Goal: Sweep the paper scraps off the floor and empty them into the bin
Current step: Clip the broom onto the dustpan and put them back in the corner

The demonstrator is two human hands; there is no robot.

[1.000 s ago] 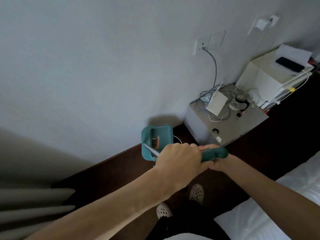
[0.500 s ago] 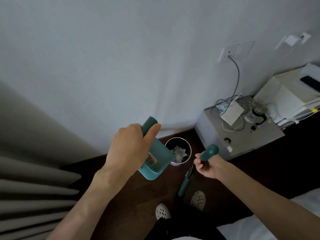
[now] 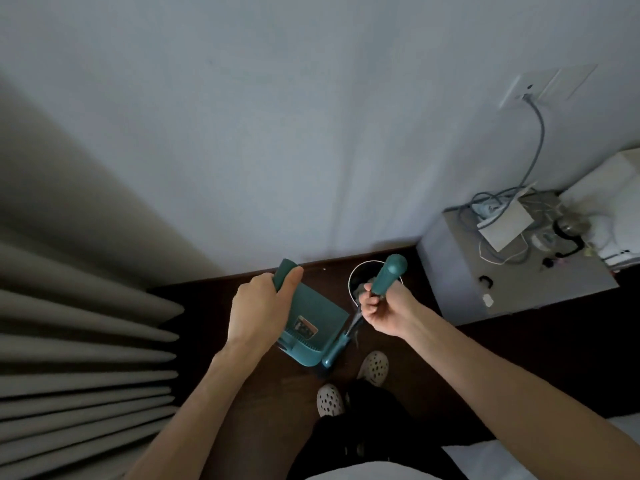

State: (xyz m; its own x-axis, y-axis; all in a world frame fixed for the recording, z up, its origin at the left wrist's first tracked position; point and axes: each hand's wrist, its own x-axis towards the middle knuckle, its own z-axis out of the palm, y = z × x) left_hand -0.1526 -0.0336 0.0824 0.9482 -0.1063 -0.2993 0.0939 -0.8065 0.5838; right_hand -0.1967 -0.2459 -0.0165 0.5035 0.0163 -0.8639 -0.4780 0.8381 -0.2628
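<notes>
Left hand (image 3: pixel 258 311): your fingers are wrapped tight round the dustpan (image 3: pixel 308 327) handle, thumb pressed along its top; the teal stub of the handle shows above your fist.
Dustpan: hangs tilted from your grip, a label on its face, its lower edge down by the brush foot.
Right hand (image 3: pixel 381 306): your fingers are curled closed round the brush (image 3: pixel 388 277) grip, below its rounded teal knob.
Brush: the shaft runs down and left from your fist to a teal foot just beside the dustpan's lower corner; whether they touch, cannot tell.
Bin (image 3: pixel 360 278): round, pale rim, against the wall, partly hidden behind your right hand and the knob; pale stuff inside, too dim to tell as scraps.
Floor (image 3: pixel 207 299): dark wood; your two pale holed shoes (image 3: pixel 374 367) stand just below the brush foot.
Room: grey wall ahead, pleated curtain (image 3: pixel 76 341) left, grey cabinet (image 3: pixel 502 271) right carrying tangled cables, a wall socket (image 3: pixel 526 88) above it.
</notes>
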